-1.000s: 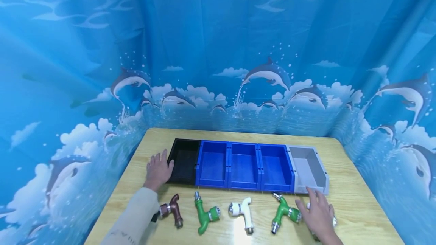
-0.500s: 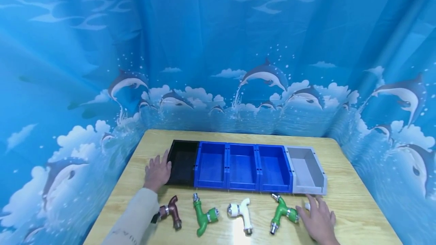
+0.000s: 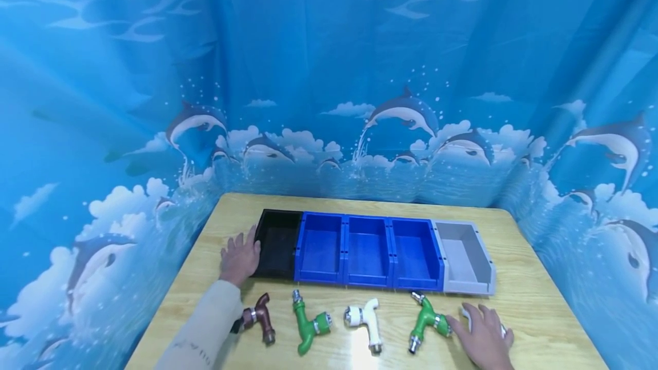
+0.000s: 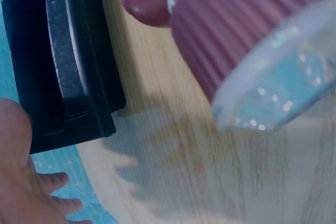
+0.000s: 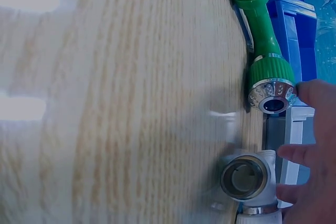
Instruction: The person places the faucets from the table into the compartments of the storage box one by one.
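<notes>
we are holding the right hand (image 3: 484,338) over the pale tap (image 5: 262,195), which is lying on the table (image 3: 545,301) in front of the grey bin (image 3: 462,261). its fingers are lying spread and fairly wide, gripping nothing that we are making out; we cannot tell whether a fingertip is touching the tap. we are judging the step to be taking up this tap.

to do it well, we are minding the thumb first: it is sitting right at the knob of the nearby green tap (image 3: 425,320), so we are wanting it drawn clear, or that tap could be getting nudged. we are aiming thumb and fingers at opposite sides of the pale tap's body, rather than its knob, since the knob could be turning under load. the metal-ringed end is probably weighing to one side, so we are favouring a hold near the middle.

the left hand (image 3: 240,258) is resting beside the black bin (image 3: 277,241), fingers spread and holding nothing; whether it is pressing the wall we cannot tell. we are leaving the maroon tap (image 3: 264,318) near that forearm undisturbed.
</notes>
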A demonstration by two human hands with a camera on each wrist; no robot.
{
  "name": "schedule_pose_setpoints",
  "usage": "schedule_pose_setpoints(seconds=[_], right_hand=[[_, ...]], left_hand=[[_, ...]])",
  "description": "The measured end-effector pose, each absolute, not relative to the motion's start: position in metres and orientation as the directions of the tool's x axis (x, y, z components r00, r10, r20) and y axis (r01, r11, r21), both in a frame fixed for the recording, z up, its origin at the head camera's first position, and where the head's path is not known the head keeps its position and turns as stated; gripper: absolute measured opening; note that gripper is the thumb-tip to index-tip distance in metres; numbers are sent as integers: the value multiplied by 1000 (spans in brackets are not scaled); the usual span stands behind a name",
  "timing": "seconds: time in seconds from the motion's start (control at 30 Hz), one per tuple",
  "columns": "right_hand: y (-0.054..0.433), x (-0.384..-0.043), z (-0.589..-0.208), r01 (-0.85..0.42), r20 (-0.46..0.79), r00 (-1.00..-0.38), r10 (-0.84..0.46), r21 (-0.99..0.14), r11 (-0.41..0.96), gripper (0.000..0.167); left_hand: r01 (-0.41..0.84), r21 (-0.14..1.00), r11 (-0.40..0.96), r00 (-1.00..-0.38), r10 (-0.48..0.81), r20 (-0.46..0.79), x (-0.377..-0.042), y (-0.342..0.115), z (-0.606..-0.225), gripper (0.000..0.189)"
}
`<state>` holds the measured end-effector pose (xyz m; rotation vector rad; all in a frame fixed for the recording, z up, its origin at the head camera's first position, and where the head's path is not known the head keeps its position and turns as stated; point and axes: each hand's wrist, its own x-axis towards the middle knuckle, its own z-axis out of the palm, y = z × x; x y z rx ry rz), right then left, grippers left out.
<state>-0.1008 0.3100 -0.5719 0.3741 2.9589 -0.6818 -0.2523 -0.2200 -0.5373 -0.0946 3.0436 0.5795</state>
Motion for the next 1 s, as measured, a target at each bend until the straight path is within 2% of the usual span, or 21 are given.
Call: schedule_pose_setpoints(seconds=[0.33, 0.57, 1.0], right_hand=[[308, -101, -569, 270, -181, -960, 215, -385, 883, 94], [308, -101, -569, 256, -168, -964, 207, -373, 892, 94], [309, -99, -571, 245, -156, -967, 201, -372, 895, 94]], left_hand=[[-59, 348, 935, -998, -49, -38, -252, -220, -542, 54], [-63, 338, 939, -998, -54, -35, -252, -218, -540, 53], [-74, 386, 920, -997, -65, -38, -255, -211, -540, 53]])
